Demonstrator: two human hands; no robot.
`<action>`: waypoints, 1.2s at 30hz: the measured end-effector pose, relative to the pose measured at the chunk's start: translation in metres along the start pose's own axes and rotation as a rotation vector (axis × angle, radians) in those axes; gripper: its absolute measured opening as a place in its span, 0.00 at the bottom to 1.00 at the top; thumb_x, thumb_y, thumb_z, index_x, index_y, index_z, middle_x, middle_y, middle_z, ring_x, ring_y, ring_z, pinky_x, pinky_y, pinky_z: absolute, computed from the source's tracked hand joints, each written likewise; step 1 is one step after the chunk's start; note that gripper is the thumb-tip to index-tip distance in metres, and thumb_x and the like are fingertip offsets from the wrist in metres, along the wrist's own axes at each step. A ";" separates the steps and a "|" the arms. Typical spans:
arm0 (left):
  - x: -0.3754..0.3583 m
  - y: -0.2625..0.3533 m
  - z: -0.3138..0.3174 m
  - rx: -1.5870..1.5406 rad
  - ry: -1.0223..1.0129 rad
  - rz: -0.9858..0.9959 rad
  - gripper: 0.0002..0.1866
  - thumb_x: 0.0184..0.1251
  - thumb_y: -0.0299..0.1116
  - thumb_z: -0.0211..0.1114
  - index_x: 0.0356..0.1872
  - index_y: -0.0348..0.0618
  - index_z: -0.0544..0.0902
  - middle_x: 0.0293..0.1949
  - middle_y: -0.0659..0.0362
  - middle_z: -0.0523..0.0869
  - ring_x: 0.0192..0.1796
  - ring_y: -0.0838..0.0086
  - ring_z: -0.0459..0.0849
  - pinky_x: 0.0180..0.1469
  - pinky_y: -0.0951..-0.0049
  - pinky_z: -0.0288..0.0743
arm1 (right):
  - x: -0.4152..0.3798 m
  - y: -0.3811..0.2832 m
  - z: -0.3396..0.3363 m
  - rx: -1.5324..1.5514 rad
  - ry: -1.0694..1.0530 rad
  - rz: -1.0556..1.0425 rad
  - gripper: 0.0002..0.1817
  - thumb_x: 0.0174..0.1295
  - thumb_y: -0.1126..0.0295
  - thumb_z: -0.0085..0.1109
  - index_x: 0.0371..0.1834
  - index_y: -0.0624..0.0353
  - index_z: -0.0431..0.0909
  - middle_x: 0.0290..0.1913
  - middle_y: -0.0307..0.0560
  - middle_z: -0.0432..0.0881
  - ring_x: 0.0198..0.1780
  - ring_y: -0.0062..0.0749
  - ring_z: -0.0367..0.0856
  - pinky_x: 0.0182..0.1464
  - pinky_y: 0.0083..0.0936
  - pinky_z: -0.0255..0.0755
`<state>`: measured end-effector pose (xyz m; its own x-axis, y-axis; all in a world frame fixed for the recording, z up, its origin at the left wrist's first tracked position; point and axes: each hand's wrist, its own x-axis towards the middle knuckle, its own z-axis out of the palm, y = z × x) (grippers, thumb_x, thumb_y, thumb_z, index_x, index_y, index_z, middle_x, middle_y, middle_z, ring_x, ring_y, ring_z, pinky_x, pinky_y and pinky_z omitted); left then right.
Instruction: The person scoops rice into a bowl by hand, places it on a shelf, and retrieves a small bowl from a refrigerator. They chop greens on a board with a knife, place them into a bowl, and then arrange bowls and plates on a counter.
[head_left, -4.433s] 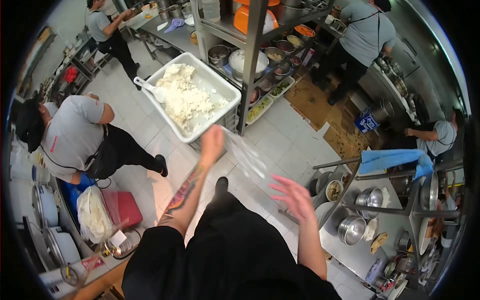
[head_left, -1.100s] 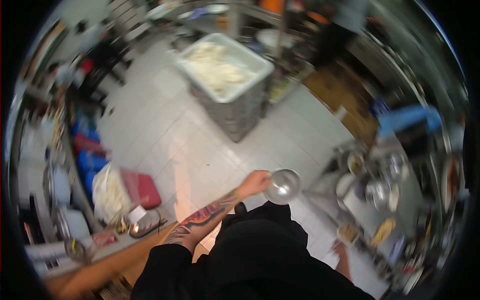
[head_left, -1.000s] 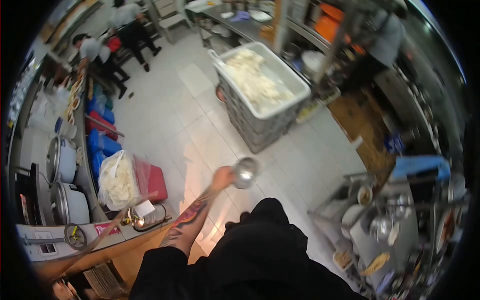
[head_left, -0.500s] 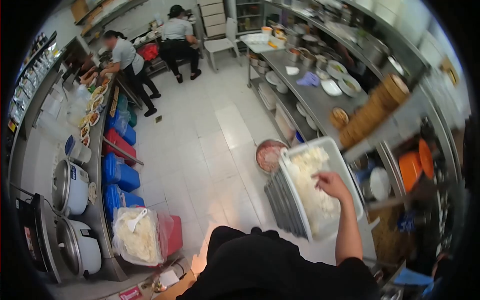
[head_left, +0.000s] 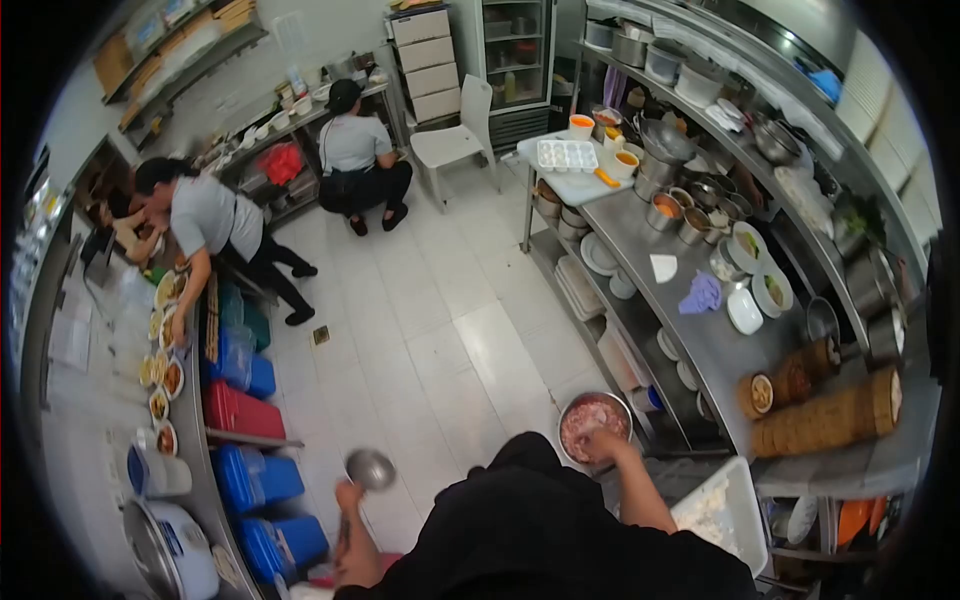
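My right hand (head_left: 603, 446) reaches into a metal bowl (head_left: 628, 420) of pink minced meat (head_left: 583, 415) at the foot of the steel shelving. Its fingertips are sunk in or hidden by the meat. On the left, above the tiled floor, my left hand (head_left: 348, 494) is closed on the handle of a ladle (head_left: 371, 468) with a round metal cup. Right beside my right forearm sits a white tub (head_left: 742, 525), partly cut off by my body, with pale, crumbly food (head_left: 705, 512) inside.
Steel shelving (head_left: 640, 235) with pots, plates and bamboo steamers (head_left: 830, 420) runs along the right. At left, a counter holds dishes, with blue bins (head_left: 255, 480) and a red bin (head_left: 240, 412) beneath. One person (head_left: 225, 220) leans over the dishes; another (head_left: 355, 150) crouches near a white chair (head_left: 455, 140).
My right hand has gone from over the white tub to the meat bowl. My left hand has come into view with the ladle. The view has shifted, and the person at left now reaches across the dishes.
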<state>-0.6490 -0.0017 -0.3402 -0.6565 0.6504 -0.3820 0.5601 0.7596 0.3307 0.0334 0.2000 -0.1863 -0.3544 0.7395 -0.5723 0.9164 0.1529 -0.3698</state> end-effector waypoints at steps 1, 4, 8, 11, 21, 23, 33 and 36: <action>0.072 0.041 -0.031 -0.098 0.172 0.161 0.17 0.52 0.44 0.62 0.15 0.41 0.85 0.14 0.52 0.83 0.19 0.61 0.84 0.30 0.59 0.80 | 0.002 -0.011 -0.014 0.057 -0.037 0.037 0.20 0.60 0.66 0.59 0.56 0.47 0.86 0.51 0.56 0.87 0.52 0.50 0.86 0.56 0.39 0.78; 0.177 0.240 -0.168 -0.349 0.209 0.284 0.14 0.59 0.37 0.64 0.30 0.33 0.85 0.21 0.49 0.85 0.25 0.61 0.86 0.35 0.59 0.79 | 0.060 0.000 -0.056 0.664 -0.094 0.159 0.21 0.58 0.69 0.56 0.55 0.53 0.85 0.50 0.59 0.87 0.53 0.54 0.86 0.57 0.42 0.77; 0.237 0.421 -0.218 -0.965 0.091 0.432 0.06 0.64 0.30 0.63 0.36 0.38 0.84 0.27 0.61 0.84 0.26 0.78 0.81 0.30 0.72 0.77 | 0.210 0.030 -0.151 0.164 0.132 0.195 0.22 0.55 0.73 0.58 0.55 0.52 0.85 0.51 0.56 0.87 0.55 0.53 0.85 0.58 0.41 0.77; 0.252 0.493 -0.188 -1.145 -0.037 0.273 0.08 0.65 0.29 0.62 0.43 0.40 0.81 0.30 0.66 0.78 0.30 0.82 0.75 0.36 0.74 0.79 | 0.340 0.006 -0.260 0.095 0.247 0.064 0.21 0.57 0.74 0.53 0.54 0.51 0.85 0.49 0.56 0.87 0.53 0.52 0.85 0.56 0.43 0.77; 0.430 0.658 -0.223 -1.214 -0.297 0.197 0.09 0.66 0.27 0.63 0.45 0.37 0.84 0.37 0.60 0.87 0.35 0.78 0.84 0.38 0.73 0.81 | 0.569 -0.019 -0.802 0.638 1.550 0.143 0.28 0.70 0.52 0.58 0.62 0.64 0.77 0.54 0.61 0.85 0.58 0.47 0.84 0.59 0.37 0.74; 0.505 0.702 -0.235 -1.062 -0.352 0.327 0.09 0.66 0.27 0.63 0.45 0.38 0.84 0.37 0.61 0.88 0.35 0.79 0.84 0.37 0.75 0.79 | 0.620 0.044 -0.850 0.363 1.891 0.374 0.33 0.68 0.46 0.58 0.64 0.63 0.74 0.53 0.68 0.83 0.57 0.57 0.82 0.60 0.44 0.74; 0.700 0.938 -0.319 -0.828 -0.374 0.546 0.04 0.67 0.27 0.64 0.38 0.37 0.84 0.32 0.67 0.83 0.32 0.86 0.74 0.37 0.79 0.67 | 0.693 0.108 -0.896 0.353 2.427 0.527 0.28 0.70 0.49 0.61 0.32 0.71 0.83 0.23 0.57 0.85 0.25 0.39 0.82 0.34 0.41 0.70; 0.735 0.949 -0.305 -0.884 -0.323 0.525 0.08 0.67 0.26 0.63 0.44 0.36 0.84 0.37 0.64 0.86 0.38 0.85 0.78 0.42 0.79 0.70 | 0.693 0.115 -0.890 0.005 2.349 0.896 0.28 0.70 0.49 0.60 0.38 0.72 0.83 0.32 0.63 0.86 0.34 0.51 0.85 0.41 0.45 0.72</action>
<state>-0.7541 1.1959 -0.0436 -0.2031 0.9629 -0.1778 0.0846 0.1982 0.9765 0.0585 1.3135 0.0257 0.5836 -0.2076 0.7850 0.6664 -0.4300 -0.6091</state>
